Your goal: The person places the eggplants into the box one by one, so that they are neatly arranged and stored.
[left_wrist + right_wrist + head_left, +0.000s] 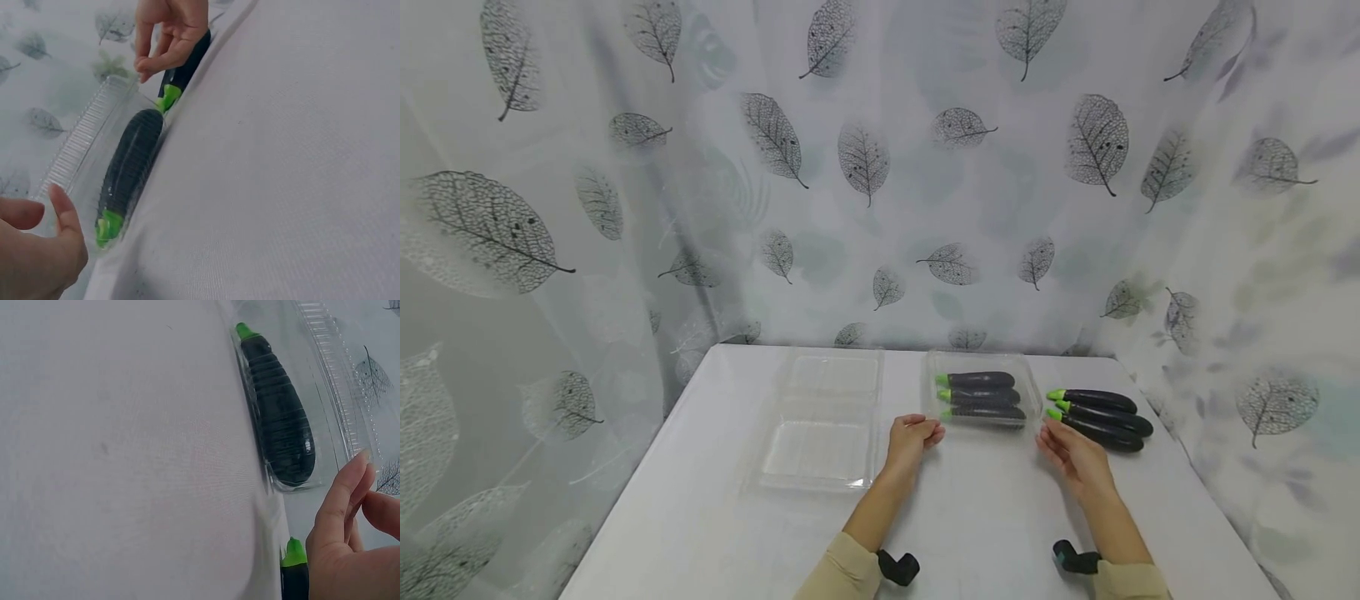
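A clear plastic container [934, 360] stands near the back of the white table with three dark eggplants [981, 396] with green stem ends in it. My left hand [912, 442] is at its near left corner, thumb and a finger on either side of the rim in the left wrist view. At the near right corner my right hand [1075, 454] pinches the ribbed rim [340, 406] between thumb and fingertips. Beside the right hand, several loose eggplants [1101, 421] lie on the table to the right of the container.
Left of the left hand, an opened clear plastic container [820, 454] lies flat on the white table [700, 533]. A leaf-patterned curtain [902, 167] hangs behind and along both sides. A black wrist mount [898, 568] sits by each sleeve.
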A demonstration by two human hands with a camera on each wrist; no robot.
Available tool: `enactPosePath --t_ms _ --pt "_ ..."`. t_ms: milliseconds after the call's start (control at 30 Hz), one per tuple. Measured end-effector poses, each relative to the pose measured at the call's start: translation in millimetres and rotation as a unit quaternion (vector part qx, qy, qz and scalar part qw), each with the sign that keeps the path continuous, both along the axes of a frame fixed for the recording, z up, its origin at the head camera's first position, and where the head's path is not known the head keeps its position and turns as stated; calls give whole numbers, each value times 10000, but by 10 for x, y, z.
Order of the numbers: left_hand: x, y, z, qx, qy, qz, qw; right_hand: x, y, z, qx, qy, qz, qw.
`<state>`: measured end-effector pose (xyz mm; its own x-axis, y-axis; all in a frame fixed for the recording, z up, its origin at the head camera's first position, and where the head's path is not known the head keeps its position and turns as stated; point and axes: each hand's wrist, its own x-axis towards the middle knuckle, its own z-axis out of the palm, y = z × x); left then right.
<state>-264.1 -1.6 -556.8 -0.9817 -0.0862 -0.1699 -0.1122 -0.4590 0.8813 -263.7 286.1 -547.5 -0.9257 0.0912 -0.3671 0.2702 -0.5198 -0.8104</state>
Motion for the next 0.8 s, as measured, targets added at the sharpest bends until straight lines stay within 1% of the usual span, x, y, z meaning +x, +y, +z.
enactPosePath --t_ms 100,167,300,400,500,567,667,733,800 --pt "-1 -13 19 147 -37 -130 9998 -17 -4 11 -48 -30 -74 10000" --pt "2 -28 20 154 5 -242 9996 -24 -5 16 -95 -101 -122 9998" --pt "14 -63 2 171 -28 -443 9989 -26 -6 20 -114 -214 -157 9996" --pt "41 -84 1 181 -71 -505 9985 -21 -7 21 -41 -241 -183 9995" --pt "90 -108 17 176 -72 -522 9985 -12 -6 21 165 -165 -226 9995" --pt "137 -133 37 127 -33 -576 9983 -2 0 18 450 -60 -240 9987" --pt "209 -168 82 64 71 -668 9977 13 10 11 1141 75 -333 9929" --pt "261 -203 125 -21 182 -758 9970 20 23 4 1653 170 -395 9853" --pt "315 -241 190 -144 349 -779 9962 24 39 1 2181 301 -501 9742"
